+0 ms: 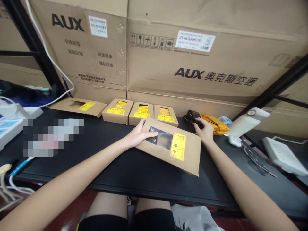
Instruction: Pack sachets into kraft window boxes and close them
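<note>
My left hand [138, 134] grips the left end of a flat kraft paper box [189, 154], its thumb lying across the clear window. The box is tilted above the black table, with a yellow label on its face. Behind the window's left part shows a dark piece with small orange marks. My right hand [204, 129] reaches past the box's right end, thumb and fingers closed at the edge of some dark patterned packets [190, 119]. Orange-yellow packets [215, 124] lie just right of that hand. How firmly the right fingers hold a packet is partly hidden.
Three windowed kraft boxes [117, 110] with yellow contents stand along the back, beside a flatter box [78, 107]. Large AUX cartons [154, 64] wall off the rear. A white bottle [249, 122], glasses [258, 162] and a power strip [285, 155] lie right. Cables run at left.
</note>
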### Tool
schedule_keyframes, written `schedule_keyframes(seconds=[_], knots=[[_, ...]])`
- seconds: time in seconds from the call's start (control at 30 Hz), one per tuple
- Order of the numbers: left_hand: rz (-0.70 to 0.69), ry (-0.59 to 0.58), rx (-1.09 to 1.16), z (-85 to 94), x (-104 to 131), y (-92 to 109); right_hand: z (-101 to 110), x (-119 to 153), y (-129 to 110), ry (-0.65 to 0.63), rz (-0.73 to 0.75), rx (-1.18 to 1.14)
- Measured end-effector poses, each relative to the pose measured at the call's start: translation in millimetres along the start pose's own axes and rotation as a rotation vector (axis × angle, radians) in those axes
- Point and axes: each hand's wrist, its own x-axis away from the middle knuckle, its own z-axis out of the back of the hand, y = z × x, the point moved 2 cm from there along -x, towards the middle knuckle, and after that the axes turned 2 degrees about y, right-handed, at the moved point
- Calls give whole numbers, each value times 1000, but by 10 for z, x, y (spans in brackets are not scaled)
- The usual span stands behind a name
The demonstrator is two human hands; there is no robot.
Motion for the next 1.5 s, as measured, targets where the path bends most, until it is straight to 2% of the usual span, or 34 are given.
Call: schedule_keyframes(seconds=[0.4, 0.67, 0.93, 1.07, 1.2, 1.33, 1.43, 1.5], knots=[[5, -8, 17, -4, -10, -11, 30, 18, -14, 143, -26, -131], [6, -3, 15, 1, 4, 2, 34, 31, -5, 176, -77, -196], [-1, -6, 18, 5, -17, -28, 46, 23, -35, 209, -63, -303], [1, -12, 29, 2, -11, -20, 144, 21, -161, 363, -40, -306], [11, 9, 27, 5, -3, -4, 313, 6, -315, 583, -109, -308], [-15, 51, 15, 33, -24, -32, 456, -27, -411, 702, -160, -247], [-41, 109, -8, 70, -56, -78, 494, -35, -449, 719, -198, -201], [-32, 166, 11, 95, -75, -107, 468, -37, -463, 634, -222, -285]])
